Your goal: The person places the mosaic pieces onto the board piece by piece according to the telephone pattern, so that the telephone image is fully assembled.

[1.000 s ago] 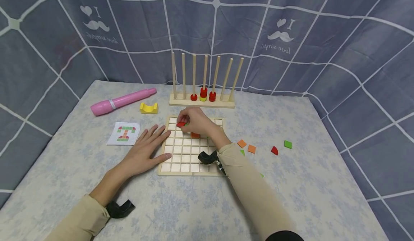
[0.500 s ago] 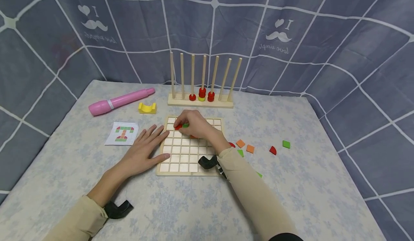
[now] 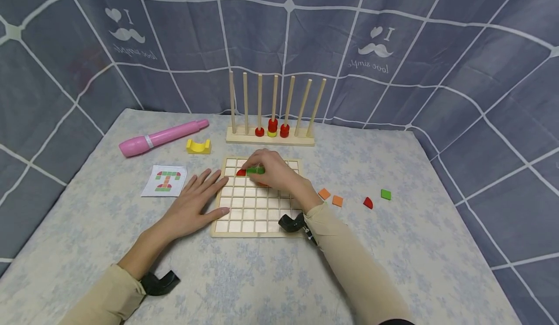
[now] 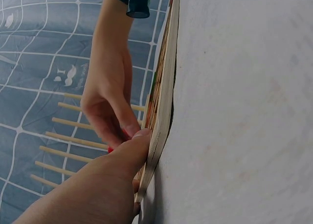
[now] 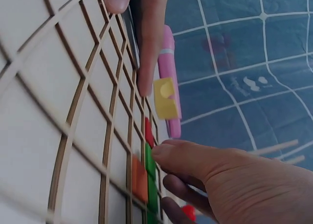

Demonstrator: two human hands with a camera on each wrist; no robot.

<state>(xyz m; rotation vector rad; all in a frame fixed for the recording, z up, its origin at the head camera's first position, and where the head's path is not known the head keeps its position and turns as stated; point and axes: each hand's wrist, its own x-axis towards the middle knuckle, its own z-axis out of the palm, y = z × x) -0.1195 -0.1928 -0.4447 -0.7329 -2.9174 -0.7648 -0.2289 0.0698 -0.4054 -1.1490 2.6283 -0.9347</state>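
Pale wooden gridded board (image 3: 248, 226) lies on the counter (image 3: 227, 276), the left hand (image 3: 197, 196) spread on its left edge; farther back, the right hand (image 3: 276, 170) bends over green tiles (image 3: 255, 170) beside a red tile (image 3: 241, 172), whether pinching, I can't tell.

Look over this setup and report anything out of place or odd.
The lettering on the curtain reads backwards, perhaps because it hangs reversed. Two orange tiles, a red tile and a green tile lie scattered right of the grid board. I see nothing spilled or damaged.
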